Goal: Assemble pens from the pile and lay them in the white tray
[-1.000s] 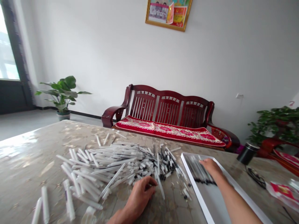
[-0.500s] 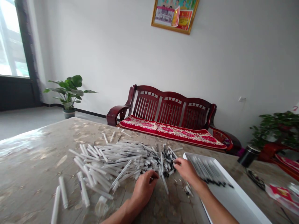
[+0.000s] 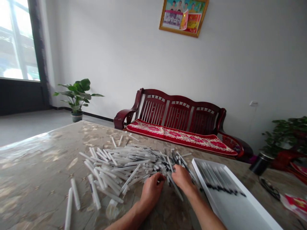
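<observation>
A big heap of white pen barrels and pens with black tips (image 3: 124, 163) lies spread on the marble-patterned table (image 3: 38, 163). My left hand (image 3: 151, 188) rests at the heap's near edge with its fingers curled; what they grip is hidden. Beside it, my right hand (image 3: 182, 177) reaches into the heap, fingers bent down among the pens. A flat white tray (image 3: 237, 207) to the right holds a row of dark-tipped pens (image 3: 218, 179).
Loose white barrels (image 3: 73, 199) lie apart at the near left. A black jar (image 3: 261, 163), a pair of glasses (image 3: 270, 188) and a red packet (image 3: 296, 204) sit at the table's right. Behind stand a wooden bench (image 3: 182, 124) and potted plants (image 3: 78, 95).
My right hand has come off the row of pens in the white tray and moved left to the heap beside my left hand. The view has shifted a little to the left.
</observation>
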`<state>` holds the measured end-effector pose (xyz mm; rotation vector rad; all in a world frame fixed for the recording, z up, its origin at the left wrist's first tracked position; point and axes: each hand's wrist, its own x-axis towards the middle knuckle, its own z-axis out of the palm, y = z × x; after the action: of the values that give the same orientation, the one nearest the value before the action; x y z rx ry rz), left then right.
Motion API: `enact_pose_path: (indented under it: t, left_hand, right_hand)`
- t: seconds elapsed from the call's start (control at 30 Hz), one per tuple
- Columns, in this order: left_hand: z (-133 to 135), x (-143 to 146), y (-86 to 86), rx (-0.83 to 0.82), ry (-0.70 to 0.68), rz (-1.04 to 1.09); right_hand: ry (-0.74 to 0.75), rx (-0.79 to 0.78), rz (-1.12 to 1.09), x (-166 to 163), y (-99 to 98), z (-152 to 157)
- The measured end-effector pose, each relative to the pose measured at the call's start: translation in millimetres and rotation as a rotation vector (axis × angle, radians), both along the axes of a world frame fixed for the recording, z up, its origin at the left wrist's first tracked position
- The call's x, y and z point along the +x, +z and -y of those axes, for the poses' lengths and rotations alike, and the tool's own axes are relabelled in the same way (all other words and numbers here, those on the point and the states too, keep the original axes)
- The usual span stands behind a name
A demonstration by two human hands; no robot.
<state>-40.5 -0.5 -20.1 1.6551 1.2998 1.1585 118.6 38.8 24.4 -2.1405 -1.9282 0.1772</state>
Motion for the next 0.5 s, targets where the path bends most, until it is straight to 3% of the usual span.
enact_pose_path:
  t: [0.1,0.23,0.3,0.4,0.5]
  left_hand:
    - [0,1,-0.9,0.035,0.022,0.083]
    - [0,-1,-0.8,0.193,0.083,0.035]
    - [0,-3,-0.1,0.285,0.087,-0.045]
    - [0,-7,1.7,0.364,0.059,-0.118]
    - [0,-9,3.9,0.396,0.053,-0.094]
  right_hand:
    - [0.039,0.0,-0.178,-3,3.0,15]
    - [0.204,-0.118,-0.78,-15,0.6,47]
    - [0.218,-0.183,-0.972,-21,-1.9,63]
    - [0.219,-0.234,-1.096,-22,-2.1,76]
    - [0.266,-0.251,-1.048,-7,4.7,74]
